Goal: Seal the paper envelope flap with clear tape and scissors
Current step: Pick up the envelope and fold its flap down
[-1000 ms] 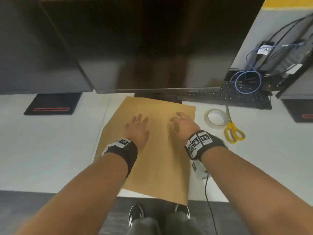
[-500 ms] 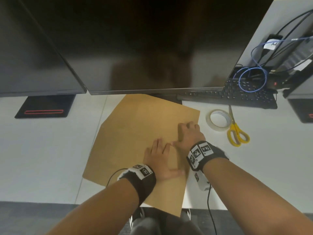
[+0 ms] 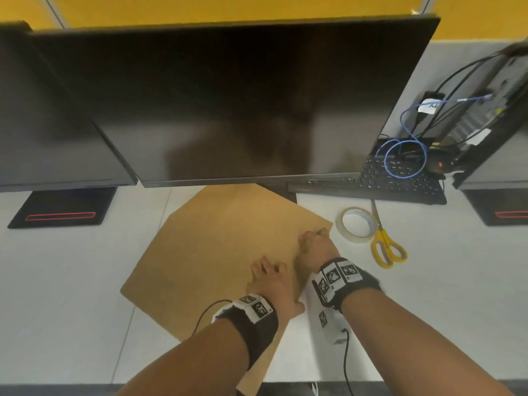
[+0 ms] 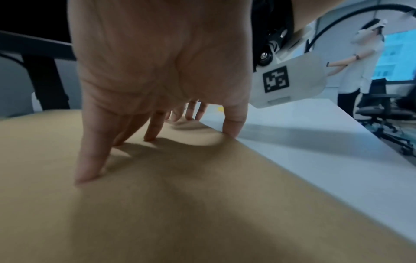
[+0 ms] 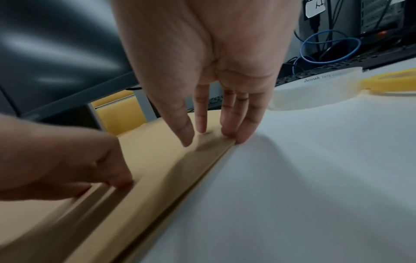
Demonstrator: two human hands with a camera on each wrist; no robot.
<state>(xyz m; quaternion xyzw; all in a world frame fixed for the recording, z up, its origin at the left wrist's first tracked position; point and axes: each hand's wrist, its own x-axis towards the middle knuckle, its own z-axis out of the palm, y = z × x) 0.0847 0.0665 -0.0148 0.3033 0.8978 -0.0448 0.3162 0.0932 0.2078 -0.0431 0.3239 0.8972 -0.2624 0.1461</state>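
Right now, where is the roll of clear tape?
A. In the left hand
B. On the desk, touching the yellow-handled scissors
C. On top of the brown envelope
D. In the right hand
B: the roll of clear tape lies on the white desk against the yellow-handled scissors, while the right hand and left hand both press their fingers on the brown envelope.

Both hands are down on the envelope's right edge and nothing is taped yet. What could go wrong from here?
1. Both hands, left hand and right hand, press the flap; freeing one to fetch the tape roll may let the fold spring open.
2. The envelope lies skewed, its near corner over the desk edge, so it could slide.
3. The scissors touch the roll; grabbing it might drag them.
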